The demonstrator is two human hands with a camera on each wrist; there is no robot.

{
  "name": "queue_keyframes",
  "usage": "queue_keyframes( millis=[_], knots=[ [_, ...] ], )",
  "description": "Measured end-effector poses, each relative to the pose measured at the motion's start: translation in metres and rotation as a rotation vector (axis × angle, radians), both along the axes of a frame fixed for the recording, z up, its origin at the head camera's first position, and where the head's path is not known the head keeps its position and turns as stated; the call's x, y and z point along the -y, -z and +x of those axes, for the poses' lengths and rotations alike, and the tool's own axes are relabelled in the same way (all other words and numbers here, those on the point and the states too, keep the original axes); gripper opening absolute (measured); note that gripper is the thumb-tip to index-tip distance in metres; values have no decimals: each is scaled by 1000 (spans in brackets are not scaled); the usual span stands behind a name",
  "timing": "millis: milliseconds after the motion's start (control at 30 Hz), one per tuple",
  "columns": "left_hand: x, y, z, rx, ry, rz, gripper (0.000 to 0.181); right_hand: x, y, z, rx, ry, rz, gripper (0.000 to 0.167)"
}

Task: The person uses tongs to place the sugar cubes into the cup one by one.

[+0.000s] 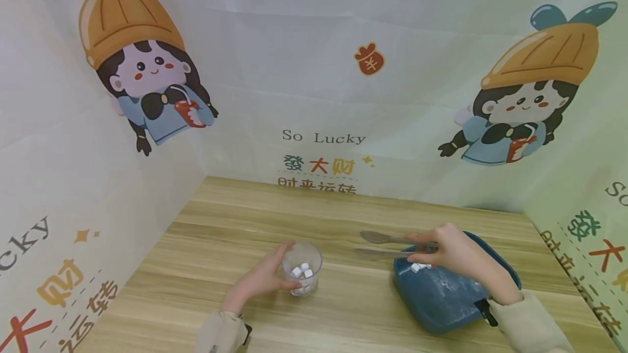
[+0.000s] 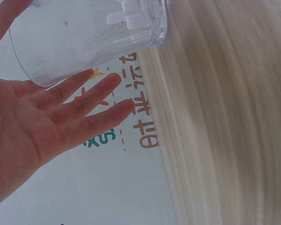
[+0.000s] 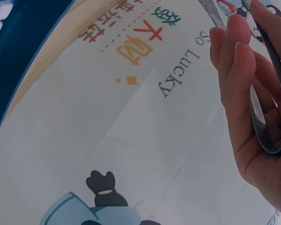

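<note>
A clear plastic cup (image 1: 314, 259) with several white cubes (image 1: 305, 272) inside stands on the wooden table. My left hand (image 1: 262, 275) holds it from the left, thumb on the near side and index finger behind. In the left wrist view the other fingers (image 2: 86, 110) of this hand are extended beside the cup (image 2: 84, 37). My right hand (image 1: 453, 249) grips metal tongs (image 1: 385, 237) above a dark blue tray (image 1: 417, 309). The tongs' tips point left, spread apart, and hold nothing. A few white cubes (image 1: 417, 267) lie in the tray, partly under my right hand.
The wood-grain table (image 1: 235, 211) runs back to a white printed cloth wall (image 1: 294, 70), with more cloth (image 1: 49, 178) at the left and right sides. Bare tabletop (image 1: 350, 298) lies between the cup and the tray.
</note>
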State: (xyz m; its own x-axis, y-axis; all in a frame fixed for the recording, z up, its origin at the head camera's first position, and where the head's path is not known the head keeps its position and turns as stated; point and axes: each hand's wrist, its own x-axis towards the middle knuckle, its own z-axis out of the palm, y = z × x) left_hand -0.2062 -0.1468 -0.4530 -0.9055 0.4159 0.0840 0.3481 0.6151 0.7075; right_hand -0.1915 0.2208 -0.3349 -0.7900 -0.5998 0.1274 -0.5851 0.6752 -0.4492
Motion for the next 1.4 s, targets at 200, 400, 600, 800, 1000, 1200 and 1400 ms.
queue_keyframes(
  millis=[200, 400, 600, 800, 1000, 1200, 1400],
  knots=[
    [1, 1, 1, 2, 1, 3, 88, -17, 0, 4, -2, 20, -1, 45],
    [2, 2, 2, 3, 1, 3, 89, -34, 2, 9, -24, 40, 21, 43],
    [2, 1, 2, 1, -2, 5, 88, -49, 7, 10, 14, 98, 74, 48],
    [2, 1, 3, 7, -3, 4, 89, -61, 11, 11, 30, 127, 107, 49],
    [0, 0, 2, 7, -8, -6, 89, -75, 11, 8, 52, 138, 135, 48],
    [-2, 1, -1, 7, -12, -9, 89, -89, 14, 0, 91, 176, 172, 48],
    [-4, 3, -3, 6, -14, -11, 89, -99, 19, -8, 124, 212, 196, 46]
  ],
)
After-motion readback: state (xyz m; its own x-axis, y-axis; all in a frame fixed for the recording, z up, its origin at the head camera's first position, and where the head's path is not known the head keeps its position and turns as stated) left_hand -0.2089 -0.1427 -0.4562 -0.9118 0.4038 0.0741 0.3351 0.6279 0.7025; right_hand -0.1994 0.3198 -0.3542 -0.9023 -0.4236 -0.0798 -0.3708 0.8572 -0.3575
